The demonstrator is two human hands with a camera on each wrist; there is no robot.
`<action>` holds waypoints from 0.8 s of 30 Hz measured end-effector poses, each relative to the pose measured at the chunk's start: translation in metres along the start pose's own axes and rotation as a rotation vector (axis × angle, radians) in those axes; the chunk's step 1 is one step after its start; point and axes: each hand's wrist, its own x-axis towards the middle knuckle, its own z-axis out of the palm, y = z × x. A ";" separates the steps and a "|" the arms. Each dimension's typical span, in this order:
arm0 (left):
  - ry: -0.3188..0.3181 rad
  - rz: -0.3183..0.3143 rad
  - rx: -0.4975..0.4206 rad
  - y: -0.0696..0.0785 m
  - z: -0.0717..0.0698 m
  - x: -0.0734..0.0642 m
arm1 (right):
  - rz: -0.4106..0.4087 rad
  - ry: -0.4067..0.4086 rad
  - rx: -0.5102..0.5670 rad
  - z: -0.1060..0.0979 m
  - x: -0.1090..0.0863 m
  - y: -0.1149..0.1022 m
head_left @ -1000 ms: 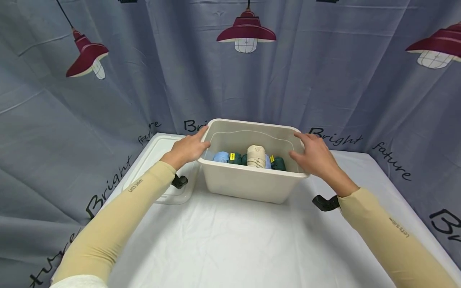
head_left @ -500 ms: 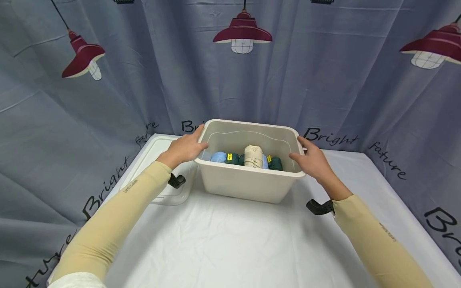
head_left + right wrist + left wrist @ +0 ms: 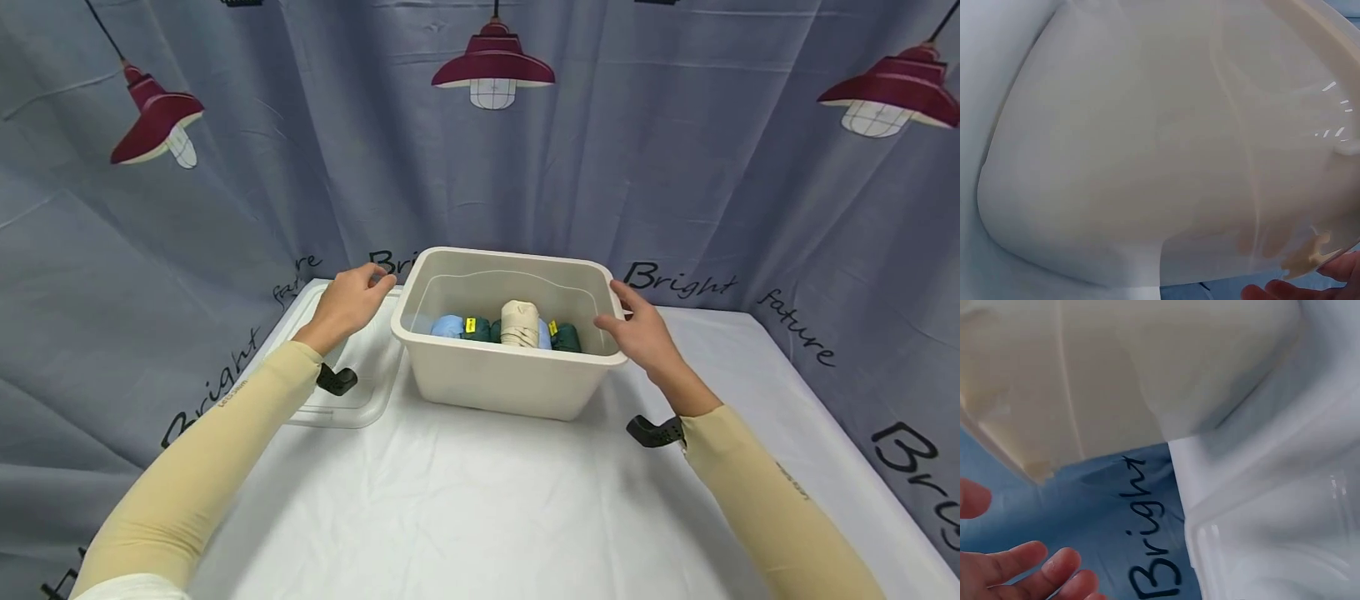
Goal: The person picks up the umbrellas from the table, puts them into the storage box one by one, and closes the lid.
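A white plastic storage bin [image 3: 495, 379] stands on the white table, its top uncovered. Several rolled bundles lie inside: a cream one [image 3: 519, 323] with cord around it, dark green ones [image 3: 566, 337] with yellow tags, and light blue ones [image 3: 447, 326]. My left hand [image 3: 348, 304] holds nothing and hovers left of the bin, fingers loosely bent; the left wrist view shows its fingertips [image 3: 1060, 565] apart from the bin wall. At the right end of the rim is my right hand [image 3: 641, 333], thumb over the inside, other fingers relaxed outside, right at the wall [image 3: 1179, 137].
The white lid [image 3: 367, 367] lies flat on the table to the left of the bin, partly under my left hand and wrist. Behind the table hangs a grey-blue curtain [image 3: 637, 167] with lamps and lettering printed on it.
My left hand has left the bin's left rim and moved left over the lid. My right hand stays by the right rim. The bin has kept its place while the view has shifted slightly.
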 end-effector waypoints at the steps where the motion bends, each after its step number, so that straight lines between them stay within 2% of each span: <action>1: -0.008 -0.015 -0.004 -0.003 -0.001 0.000 | -0.001 0.004 0.003 0.000 0.000 0.000; 4: -0.040 -0.055 -0.006 -0.013 -0.003 0.000 | -0.002 0.008 0.016 0.000 0.000 0.001; 9: -0.083 -0.127 0.023 -0.033 0.002 -0.004 | 0.014 0.009 0.048 0.002 0.001 0.003; 12: -0.095 -0.147 0.044 -0.043 0.003 -0.005 | 0.021 0.014 0.065 0.002 0.001 0.004; 17: -0.131 -0.207 0.061 -0.063 -0.003 -0.009 | 0.022 0.006 0.084 0.003 0.002 0.003; 24: -0.245 -0.281 0.097 -0.081 -0.008 -0.012 | 0.050 0.005 0.099 0.002 -0.001 0.003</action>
